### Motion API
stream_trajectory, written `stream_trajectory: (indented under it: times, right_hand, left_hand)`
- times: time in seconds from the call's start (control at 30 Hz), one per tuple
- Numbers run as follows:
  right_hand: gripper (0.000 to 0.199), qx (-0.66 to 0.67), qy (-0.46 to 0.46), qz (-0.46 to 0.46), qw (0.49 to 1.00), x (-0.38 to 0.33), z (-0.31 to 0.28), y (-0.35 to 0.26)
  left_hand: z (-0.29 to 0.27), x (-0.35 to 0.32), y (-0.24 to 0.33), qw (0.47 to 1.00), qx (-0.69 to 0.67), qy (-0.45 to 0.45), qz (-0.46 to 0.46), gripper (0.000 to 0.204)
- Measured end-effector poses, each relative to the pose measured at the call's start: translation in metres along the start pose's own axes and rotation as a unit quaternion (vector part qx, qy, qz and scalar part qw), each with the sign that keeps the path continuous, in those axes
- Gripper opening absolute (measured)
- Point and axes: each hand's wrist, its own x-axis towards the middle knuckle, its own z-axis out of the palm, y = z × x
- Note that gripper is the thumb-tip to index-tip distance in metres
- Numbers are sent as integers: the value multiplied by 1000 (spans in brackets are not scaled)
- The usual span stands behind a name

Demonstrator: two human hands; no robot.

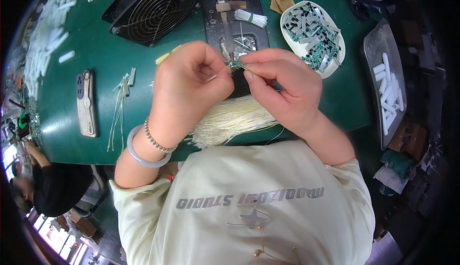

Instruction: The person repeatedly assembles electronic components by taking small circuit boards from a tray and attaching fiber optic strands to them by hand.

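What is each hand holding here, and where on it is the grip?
Both hands pinch at a tiny green circuit board under the soldering iron tip. The right hand also grips a thin wire near its end; the left hand holds the board's left edge.

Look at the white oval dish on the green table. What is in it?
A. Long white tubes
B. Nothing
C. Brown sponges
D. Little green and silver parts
D: the white oval dish at the right of the green table is heaped with little green and silver parts.
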Motion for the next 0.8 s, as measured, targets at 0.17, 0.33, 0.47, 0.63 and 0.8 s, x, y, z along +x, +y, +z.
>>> stream_trajectory:
  times: [0.17,0.33,0.47,0.63,0.8]
  right_hand:
    - [14,5,-2,-11,1000,0,1,0]
    - [15,5,0,-30,1000,1,0,1]
    - [15,3,-3,-33,999,1,0,1]
    - [16,0,4,-29,1000,1,1,0]
    - [15,-18,-28,-15,999,4,-3,-3]
  left_hand:
    - [-2,-1,3,1000,2,2,-9,11]
    - [-3,-1,6,1000,-13,2,-11,11]
    - [-5,-1,10,999,24,-33,-9,13]
    - [-5,-1,11,999,38,-30,-5,13]
    - [-6,-1,8,995,88,-38,1,13]
